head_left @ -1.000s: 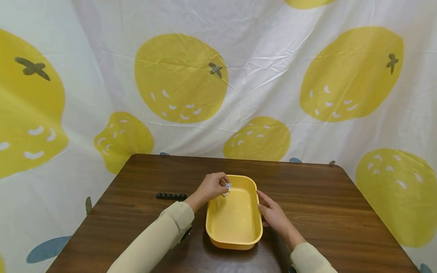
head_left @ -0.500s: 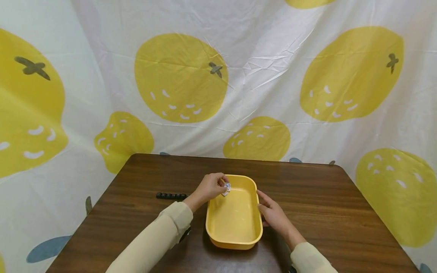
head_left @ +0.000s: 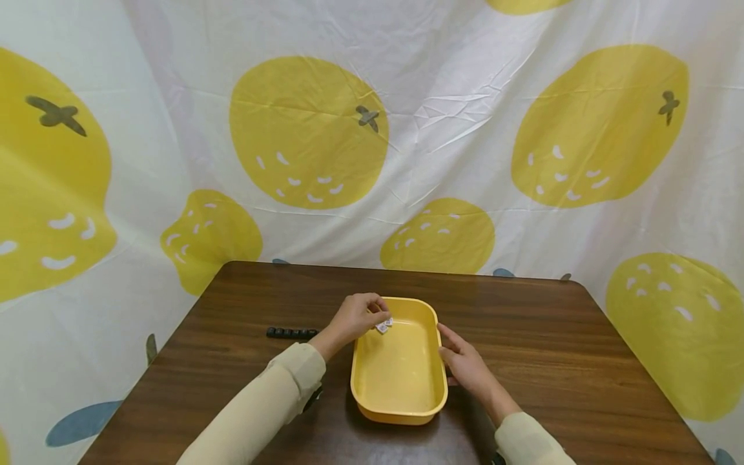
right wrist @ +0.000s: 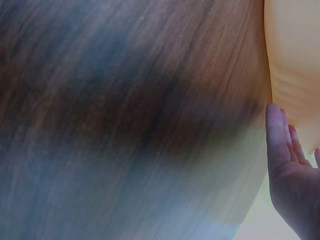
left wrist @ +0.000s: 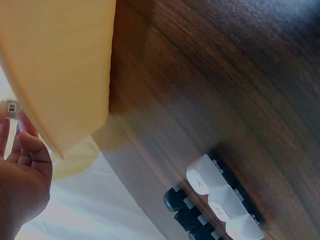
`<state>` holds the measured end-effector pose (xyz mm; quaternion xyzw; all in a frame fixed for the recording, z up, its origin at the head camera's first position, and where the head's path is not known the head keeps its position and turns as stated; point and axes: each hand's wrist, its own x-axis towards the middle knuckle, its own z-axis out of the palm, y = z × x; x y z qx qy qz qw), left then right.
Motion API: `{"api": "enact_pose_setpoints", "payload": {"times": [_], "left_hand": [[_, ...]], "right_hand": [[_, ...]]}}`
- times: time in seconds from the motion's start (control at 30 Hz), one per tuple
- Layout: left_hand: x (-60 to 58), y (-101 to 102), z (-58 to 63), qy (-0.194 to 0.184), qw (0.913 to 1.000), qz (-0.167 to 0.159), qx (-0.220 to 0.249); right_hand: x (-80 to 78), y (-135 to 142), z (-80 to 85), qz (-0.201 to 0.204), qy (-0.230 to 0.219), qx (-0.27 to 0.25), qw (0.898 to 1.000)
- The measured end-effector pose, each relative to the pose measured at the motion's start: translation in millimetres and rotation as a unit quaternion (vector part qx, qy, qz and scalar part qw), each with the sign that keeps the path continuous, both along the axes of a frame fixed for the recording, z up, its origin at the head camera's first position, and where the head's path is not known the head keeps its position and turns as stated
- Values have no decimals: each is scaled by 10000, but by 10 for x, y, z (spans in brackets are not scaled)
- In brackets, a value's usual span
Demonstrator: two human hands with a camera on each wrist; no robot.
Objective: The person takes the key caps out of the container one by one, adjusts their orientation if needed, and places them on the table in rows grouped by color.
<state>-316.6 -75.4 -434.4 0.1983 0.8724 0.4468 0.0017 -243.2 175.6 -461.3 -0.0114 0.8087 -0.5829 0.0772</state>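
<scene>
A yellow tray (head_left: 400,412) stands on the table in the head view. My left hand (head_left: 356,318) reaches over its back left rim, fingertips bent together. In the left wrist view that hand (left wrist: 25,175) pinches a small white keycap (left wrist: 12,108), its underside turned to the camera. Just below the fingertips in the head view shows another white keycap (head_left: 381,328). My right hand (head_left: 467,368) rests against the tray's right side, thumb near the rim. Its fingers lie straight along the outer wall in the right wrist view.
A row of black keycaps (head_left: 290,334) lies left of the tray, partly behind the left wrist. In the left wrist view white keycaps (left wrist: 217,202) with letters stand beside the black ones. A lemon-print curtain (head_left: 442,148) hangs behind the wooden table (head_left: 552,349).
My left fingertips have shifted slightly, and the white keycaps at them have turned and sit a little lower. The tray and my right hand have not moved.
</scene>
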Motion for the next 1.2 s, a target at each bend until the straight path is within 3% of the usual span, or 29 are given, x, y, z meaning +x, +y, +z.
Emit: {"api": "enact_pose_setpoints", "payload": {"times": [0.33,0.63,0.9,1.07,1.2], "left_hand": [[-12,-73,19,63,9996,-63,-260],[38,-244,-19,291,9996,26,-50],[142,-573,-10,242,9995,114,144],[172,-842,-31,326,9985,433,-14],[212,-1058,-55,184,9972,725,-50]], "right_hand": [[-15,14,-26,1,-6,-28,10000],[3,-2,3,-43,-17,-15,10000],[-6,-2,-16,-8,-48,-55,10000],[-4,-9,-14,-6,-55,-114,9999],[-1,-13,-7,-9,-42,-138,9999]]}}
